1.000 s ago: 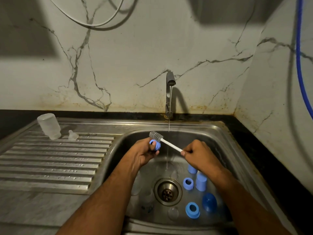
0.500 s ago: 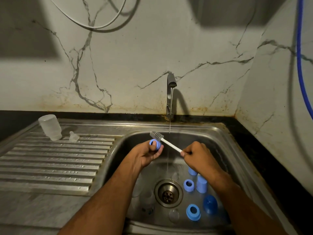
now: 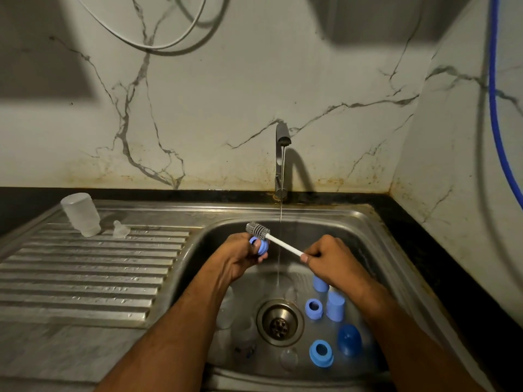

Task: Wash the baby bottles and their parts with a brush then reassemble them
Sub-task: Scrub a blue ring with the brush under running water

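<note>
left hand [image 3: 245, 257] fingers closed on blue ring [image 3: 261, 246] | right hand [image 3: 332, 260] fingers closed on brush [image 3: 258, 229] | bristles since slid behind ring, left of tap stream [image 3: 280, 222] | scrubbing continues

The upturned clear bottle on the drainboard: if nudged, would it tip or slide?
The clear bottle stands mouth-down and leans slightly on the ridged drainboard, so it probably tips easily. It looks like thin, empty plastic, so likely light. Droplets on the steel suggest it might also slide.

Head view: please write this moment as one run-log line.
left hand: holds blue ring | right hand: holds brush by ring | tap: running
</note>
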Motion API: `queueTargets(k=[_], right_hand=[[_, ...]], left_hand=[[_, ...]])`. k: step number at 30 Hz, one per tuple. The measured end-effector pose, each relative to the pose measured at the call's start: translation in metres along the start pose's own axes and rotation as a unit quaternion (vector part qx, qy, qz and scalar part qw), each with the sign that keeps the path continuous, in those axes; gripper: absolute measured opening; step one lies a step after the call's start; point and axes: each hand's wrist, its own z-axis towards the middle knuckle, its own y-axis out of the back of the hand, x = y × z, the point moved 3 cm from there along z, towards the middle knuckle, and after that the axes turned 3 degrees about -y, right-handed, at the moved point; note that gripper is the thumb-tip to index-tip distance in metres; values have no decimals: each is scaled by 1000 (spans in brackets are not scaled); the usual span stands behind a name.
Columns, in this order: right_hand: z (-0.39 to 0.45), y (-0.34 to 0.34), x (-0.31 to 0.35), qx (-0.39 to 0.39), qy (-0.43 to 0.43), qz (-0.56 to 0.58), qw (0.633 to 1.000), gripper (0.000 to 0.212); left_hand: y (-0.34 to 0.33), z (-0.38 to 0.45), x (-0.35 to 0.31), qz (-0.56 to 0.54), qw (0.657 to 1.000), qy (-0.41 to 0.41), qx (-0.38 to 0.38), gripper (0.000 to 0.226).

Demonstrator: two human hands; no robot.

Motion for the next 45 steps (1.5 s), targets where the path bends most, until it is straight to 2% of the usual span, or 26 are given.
queueTargets(k=[5,9,15,19,22,25,29,34,36,39,42,45], right_hand=[[-1,7,-4,-3,-10,20,1000,15],[-1,4,-4,-2,-9,11,1000,15],[0,-1,5,-32,-15,9,999,18],[3,1,4,-11,-12,37,999,15],[3,5,-3,2,-16,22,1000,21],[1,10,-13,-13,-28,-8,999,28],[-2,25,-24,-44,-53,-2,998,24],[-7,33,-29,-57,-69,-16,996,16],[-8,33,-29,-55,-70,-12,996,16],[-9,32,-26,-56,-64,-12,996,17],[-9,25,-19,-46,-50,9,998,24],[-7,14,-13,-34,-40,-16,999,28]], left_hand=[[15,9,6,-163,983,78,-34,17],[17,14,4,-208,975,63,-48,15],[-2,4,8,-60,997,51,0,23],[3,7,3,-83,995,20,-43,16],[8,6,2,-62,996,21,-52,15],[7,6,3,-30,997,30,-64,18],[11,6,2,-55,994,38,-81,16],[9,5,0,-79,995,24,-58,22],[5,4,-2,-74,997,14,-34,33],[4,5,-1,-51,998,13,-17,41],[4,7,0,-7,1000,-7,-10,35],[4,11,2,79,995,-51,-26,28]])
